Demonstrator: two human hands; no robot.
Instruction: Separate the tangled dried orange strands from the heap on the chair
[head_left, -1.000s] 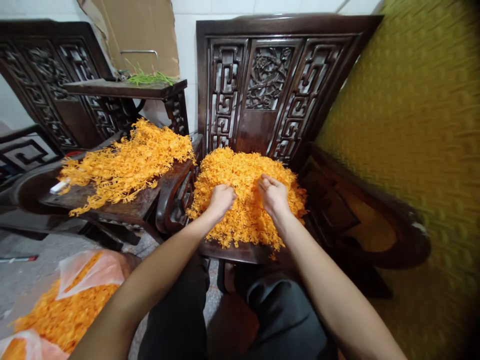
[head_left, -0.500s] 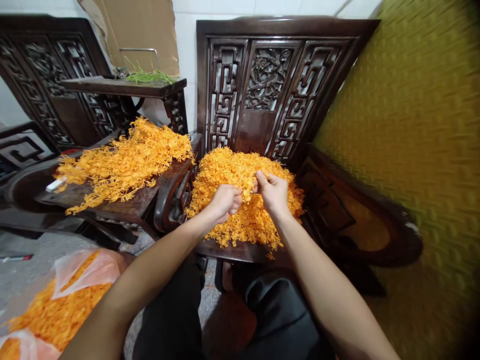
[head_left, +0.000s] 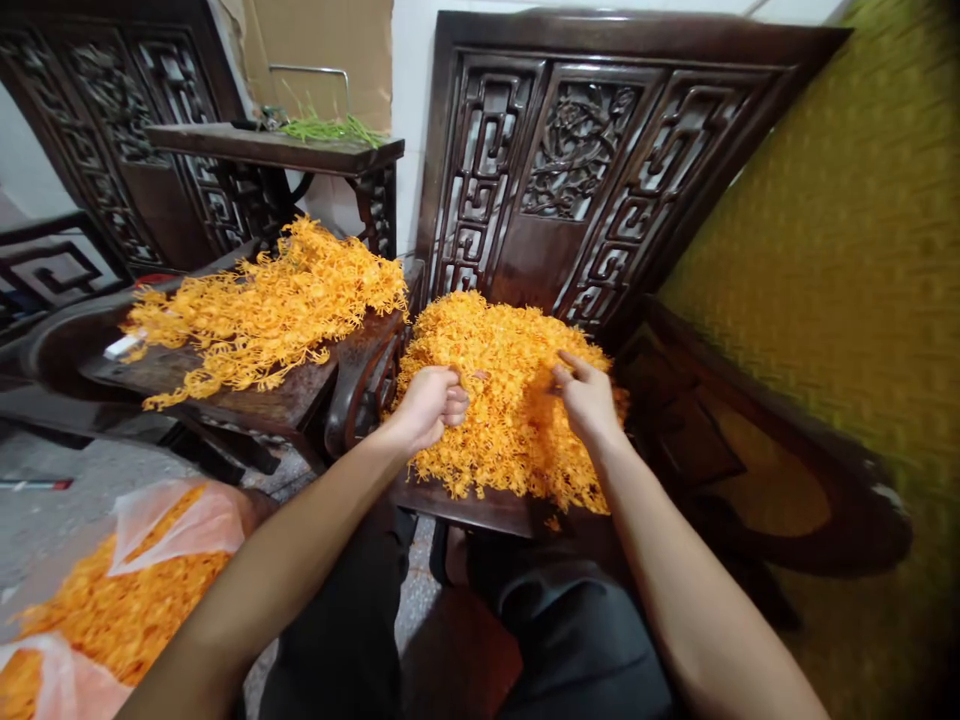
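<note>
A big heap of small orange pieces with thin curly prongs (head_left: 502,430) covers the seat of a dark carved wooden chair (head_left: 551,260). Over the heap's left part, my left hand (head_left: 435,405) is closed with its fingers curled and thumb pressed in; whatever lies in it is too small or hidden to name. My right hand (head_left: 591,400) hovers at the right part of the heap, its thumb and forefinger apart and nothing visible between them. The two hands are separated, with orange pieces showing between them.
To the left, a wooden side table (head_left: 262,400) carries strung-out orange pieces (head_left: 292,300). A higher stand (head_left: 247,148) holds green stems (head_left: 334,128). An open plastic bag (head_left: 187,525) of orange pieces sits on the floor at lower left. A yellow woven-patterned surface (head_left: 847,250) rises at right.
My hands were close together over the heap and have moved apart. The right hand has opened and shifted right; the left stays closed. The view has turned slightly, moving the furniture in the picture.
</note>
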